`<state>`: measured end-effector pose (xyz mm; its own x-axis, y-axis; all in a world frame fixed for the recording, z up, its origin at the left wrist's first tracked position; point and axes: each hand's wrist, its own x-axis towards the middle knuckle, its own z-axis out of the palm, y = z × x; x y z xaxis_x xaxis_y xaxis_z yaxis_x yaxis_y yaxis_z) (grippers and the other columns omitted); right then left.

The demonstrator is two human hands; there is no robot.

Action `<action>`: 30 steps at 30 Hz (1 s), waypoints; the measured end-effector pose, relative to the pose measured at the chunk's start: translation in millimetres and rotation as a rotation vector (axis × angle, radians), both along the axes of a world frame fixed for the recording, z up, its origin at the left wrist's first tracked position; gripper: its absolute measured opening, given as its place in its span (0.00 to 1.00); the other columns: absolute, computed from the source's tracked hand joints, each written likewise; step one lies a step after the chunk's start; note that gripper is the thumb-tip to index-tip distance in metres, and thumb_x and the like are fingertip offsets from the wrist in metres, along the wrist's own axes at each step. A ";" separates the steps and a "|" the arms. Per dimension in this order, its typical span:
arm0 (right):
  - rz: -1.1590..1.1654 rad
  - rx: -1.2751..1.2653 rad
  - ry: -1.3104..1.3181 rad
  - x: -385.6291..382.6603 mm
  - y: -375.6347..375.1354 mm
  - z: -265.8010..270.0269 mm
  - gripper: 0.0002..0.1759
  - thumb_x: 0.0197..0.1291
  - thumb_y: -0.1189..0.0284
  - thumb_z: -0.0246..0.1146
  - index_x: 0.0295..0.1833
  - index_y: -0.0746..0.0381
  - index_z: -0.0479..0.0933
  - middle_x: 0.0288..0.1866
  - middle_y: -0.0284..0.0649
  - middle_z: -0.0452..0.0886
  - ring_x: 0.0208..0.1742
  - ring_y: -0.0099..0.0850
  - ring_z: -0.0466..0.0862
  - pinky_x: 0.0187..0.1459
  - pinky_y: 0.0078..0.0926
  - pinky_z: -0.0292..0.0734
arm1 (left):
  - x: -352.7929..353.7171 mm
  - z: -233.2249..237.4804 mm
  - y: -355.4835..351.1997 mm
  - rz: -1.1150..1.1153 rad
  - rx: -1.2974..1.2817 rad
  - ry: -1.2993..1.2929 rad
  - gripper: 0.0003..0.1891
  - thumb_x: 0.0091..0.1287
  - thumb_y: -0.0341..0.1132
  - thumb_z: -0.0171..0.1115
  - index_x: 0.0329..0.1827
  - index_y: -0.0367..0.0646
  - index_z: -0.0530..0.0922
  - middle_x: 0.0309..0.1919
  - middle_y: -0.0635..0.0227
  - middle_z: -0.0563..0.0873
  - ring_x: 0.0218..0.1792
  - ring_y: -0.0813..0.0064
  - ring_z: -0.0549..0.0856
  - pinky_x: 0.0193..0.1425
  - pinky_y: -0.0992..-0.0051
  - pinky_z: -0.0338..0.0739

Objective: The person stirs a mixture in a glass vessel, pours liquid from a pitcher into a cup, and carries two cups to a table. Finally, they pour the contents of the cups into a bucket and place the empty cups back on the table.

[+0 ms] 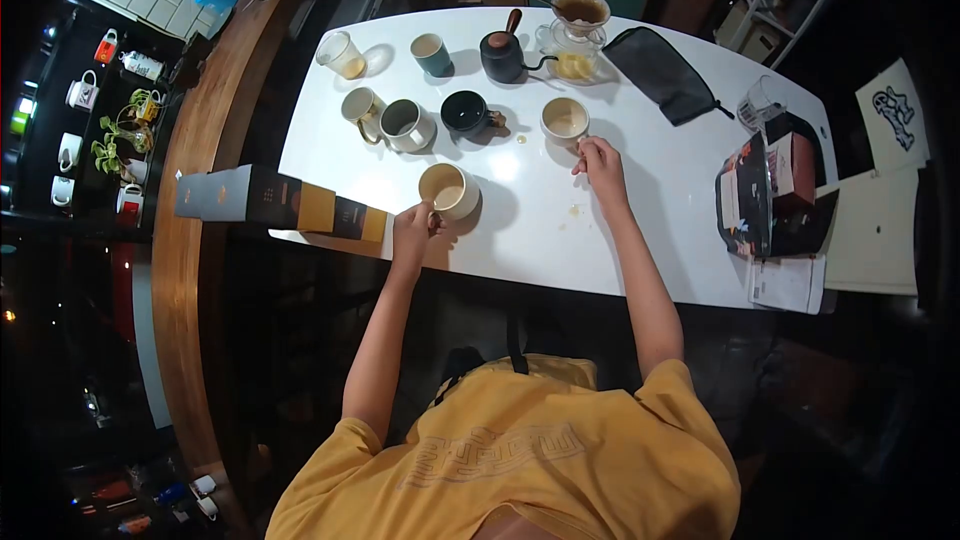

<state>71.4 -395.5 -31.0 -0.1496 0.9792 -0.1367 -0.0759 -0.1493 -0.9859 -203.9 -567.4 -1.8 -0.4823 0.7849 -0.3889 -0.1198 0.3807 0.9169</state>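
Observation:
My left hand grips the handle of a cream mug standing near the front edge of the white table. My right hand holds the handle of a second cream mug farther back. Both mugs rest upright on the table. A few small drops lie on the tabletop between them.
Behind stand a black mug, a grey mug, a tan mug, a teal cup, a glass, a black kettle and a pour-over dripper. A black pouch and bags lie right; a long box left.

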 end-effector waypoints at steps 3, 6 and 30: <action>0.051 -0.042 0.005 1.6 16.7 -4.1 0.12 0.69 0.68 0.56 0.41 0.68 0.77 0.31 0.33 0.76 0.25 0.19 0.75 0.30 0.19 0.74 | -4.7 -12.2 8.6 -0.003 -0.006 -0.031 0.15 0.75 0.38 0.53 0.40 0.34 0.80 0.27 0.67 0.81 0.28 0.81 0.82 0.34 0.82 0.77; 0.089 -0.060 0.041 1.5 29.1 -11.7 0.14 0.68 0.68 0.58 0.44 0.70 0.77 0.32 0.37 0.79 0.24 0.21 0.76 0.30 0.21 0.78 | -4.3 -19.0 16.3 0.006 0.024 -0.078 0.15 0.75 0.39 0.53 0.41 0.34 0.80 0.27 0.67 0.81 0.28 0.81 0.82 0.34 0.81 0.78; 0.091 0.019 -0.145 -1.2 43.1 -15.8 0.14 0.65 0.62 0.64 0.42 0.63 0.75 0.26 0.32 0.74 0.25 0.22 0.78 0.32 0.22 0.75 | -5.3 -14.9 29.8 0.101 0.035 0.504 0.25 0.67 0.51 0.67 0.32 0.31 0.79 0.34 0.63 0.77 0.24 0.78 0.79 0.28 0.77 0.75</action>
